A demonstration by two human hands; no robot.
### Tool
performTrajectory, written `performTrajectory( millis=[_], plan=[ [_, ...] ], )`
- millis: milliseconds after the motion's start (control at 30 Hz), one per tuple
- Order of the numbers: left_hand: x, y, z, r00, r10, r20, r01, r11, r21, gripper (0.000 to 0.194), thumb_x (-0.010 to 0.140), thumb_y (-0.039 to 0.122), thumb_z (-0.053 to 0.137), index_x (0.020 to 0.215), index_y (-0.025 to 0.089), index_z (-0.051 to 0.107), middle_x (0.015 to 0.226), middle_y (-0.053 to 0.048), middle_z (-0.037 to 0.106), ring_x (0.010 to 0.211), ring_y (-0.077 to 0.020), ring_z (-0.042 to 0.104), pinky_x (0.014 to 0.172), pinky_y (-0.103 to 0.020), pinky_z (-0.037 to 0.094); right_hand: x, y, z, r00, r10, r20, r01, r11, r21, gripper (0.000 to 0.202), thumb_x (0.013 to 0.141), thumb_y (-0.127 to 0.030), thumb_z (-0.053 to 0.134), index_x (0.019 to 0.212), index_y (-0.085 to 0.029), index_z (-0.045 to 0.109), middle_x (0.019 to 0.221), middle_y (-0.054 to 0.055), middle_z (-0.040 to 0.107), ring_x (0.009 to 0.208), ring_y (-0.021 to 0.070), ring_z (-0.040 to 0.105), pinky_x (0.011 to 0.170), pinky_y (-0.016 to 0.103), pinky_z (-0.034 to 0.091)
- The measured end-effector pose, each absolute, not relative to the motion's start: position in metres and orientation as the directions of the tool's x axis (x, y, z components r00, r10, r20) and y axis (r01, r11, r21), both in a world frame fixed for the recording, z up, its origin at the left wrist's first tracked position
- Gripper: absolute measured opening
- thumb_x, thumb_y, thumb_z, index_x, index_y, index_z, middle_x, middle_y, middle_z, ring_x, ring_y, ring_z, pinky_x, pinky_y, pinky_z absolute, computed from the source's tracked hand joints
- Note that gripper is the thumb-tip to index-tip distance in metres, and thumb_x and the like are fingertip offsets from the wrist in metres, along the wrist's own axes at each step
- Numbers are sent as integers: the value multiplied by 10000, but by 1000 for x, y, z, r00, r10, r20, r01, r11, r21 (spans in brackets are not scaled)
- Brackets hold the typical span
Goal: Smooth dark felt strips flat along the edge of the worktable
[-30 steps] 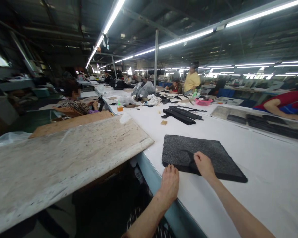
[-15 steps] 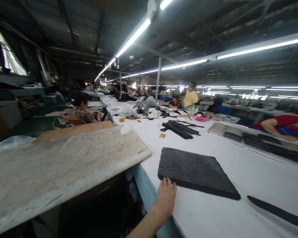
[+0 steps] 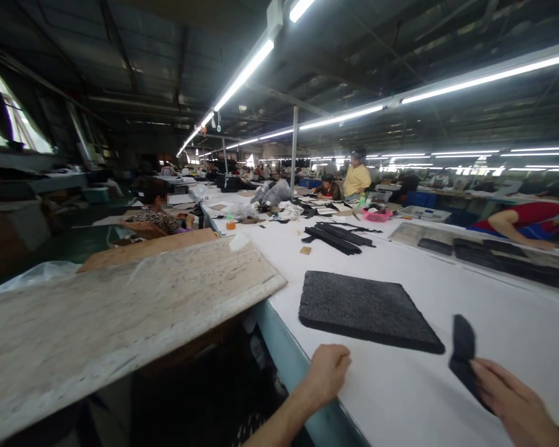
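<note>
A thick stack of dark grey fabric (image 3: 370, 310) lies flat on the white tabletop (image 3: 400, 388). Just in front of its near left edge is my left hand (image 3: 328, 371), its fingers curled and pressed together; whether anything is between them is hidden. On the right, my right hand (image 3: 517, 397) pinches a black fabric strip (image 3: 464, 354) between thumb and fingers. The strip's far end is lifted and bent upward, and its lower part is partly hidden by the hand.
A worn board (image 3: 135, 304) juts over the table's left edge. Farther back lie black strips (image 3: 338, 238), a small tan block (image 3: 305, 250), an orange bottle (image 3: 231, 222) and a pink basket (image 3: 377, 215). A person in red (image 3: 531, 222) leans in at right.
My left hand has left the stack's edge, moved slightly right and curled its fingers. My right hand has come into view, and the black strip at the right is now raised in it.
</note>
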State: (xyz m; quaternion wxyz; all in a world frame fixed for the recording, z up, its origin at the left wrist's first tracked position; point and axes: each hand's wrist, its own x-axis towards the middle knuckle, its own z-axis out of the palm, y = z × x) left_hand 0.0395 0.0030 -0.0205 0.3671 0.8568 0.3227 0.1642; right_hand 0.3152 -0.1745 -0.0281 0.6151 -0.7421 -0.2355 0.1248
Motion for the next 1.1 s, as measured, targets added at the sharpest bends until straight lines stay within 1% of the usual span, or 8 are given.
performTrajectory(
  millis=[67, 133, 233, 433, 633, 767, 900, 1100],
  plan=[
    [45, -4, -18, 735, 664, -136, 296, -134, 946, 291, 862, 317, 401, 751, 131, 596, 708, -66, 635, 665, -180, 612, 629, -293, 503, 279, -155, -35, 783, 613, 104, 271, -187, -944, 446, 645, -600, 598, 835, -197, 611, 819, 49, 651, 735, 231, 617, 668, 332, 519],
    [48, -7, -15, 731, 619, -286, 186, 223, 957, 411, 859, 484, 397, 776, 118, 564, 686, -74, 626, 589, -165, 609, 546, -266, 494, 238, -139, -39, 629, 745, 223, 519, -189, -834, 371, 773, -559, 484, 810, -206, 594, 761, 32, 630, 698, 203, 589, 659, 313, 492],
    [45, -5, -10, 710, 600, -370, 143, 391, 909, 556, 810, 635, 412, 779, 99, 556, 679, -100, 630, 574, -165, 619, 538, -264, 506, 188, -126, -41, 356, 841, 407, 844, -102, -527, 298, 919, -351, 335, 800, -209, 569, 775, 33, 604, 715, 182, 558, 664, 297, 447],
    [33, 6, -4, 694, 617, -369, 378, 124, 918, 220, 790, 336, 536, 743, 124, 568, 559, -18, 579, 496, -134, 570, 508, -252, 492, 161, -126, -43, -57, 895, 443, 998, 39, 51, 222, 887, -76, 400, 810, -176, 583, 814, 54, 564, 769, 206, 505, 700, 317, 388],
    [39, 10, 4, 705, 660, -261, 495, -194, 847, 196, 606, 83, 596, 784, 144, 650, 610, 8, 606, 646, -167, 594, 631, -263, 481, 161, -125, -40, -41, 923, 382, 999, 42, 4, 183, 887, -82, 443, 878, -176, 600, 837, 48, 555, 794, 198, 492, 732, 317, 371],
    [48, 10, 9, 713, 693, -108, 611, -538, 581, 366, 679, 70, 513, 1009, 151, 650, 996, -77, 684, 978, -213, 603, 865, -284, 437, 160, -134, -16, 1, 965, 262, 999, 9, -39, 161, 877, -118, 479, 963, -192, 593, 938, 44, 587, 863, 184, 501, 800, 319, 371],
    [56, 24, 1, 721, 686, -97, 642, -610, 464, 415, 752, 130, 427, 1127, 155, 603, 1042, -81, 682, 988, -228, 623, 838, -280, 452, 182, -186, 11, 126, 982, 143, 992, -123, -31, 483, 731, -134, 597, 1201, -169, 493, 1195, 76, 546, 1048, 203, 478, 912, 336, 357],
    [54, 32, -4, 714, 690, -121, 648, -584, 488, 493, 733, 309, 375, 1155, 155, 578, 795, -63, 695, 765, -260, 655, 693, -304, 472, 249, -330, -5, 579, 801, 152, 728, -592, 346, 606, 742, 48, 380, 1308, -153, 459, 1334, 114, 488, 1204, 272, 448, 977, 452, 364]
  ],
)
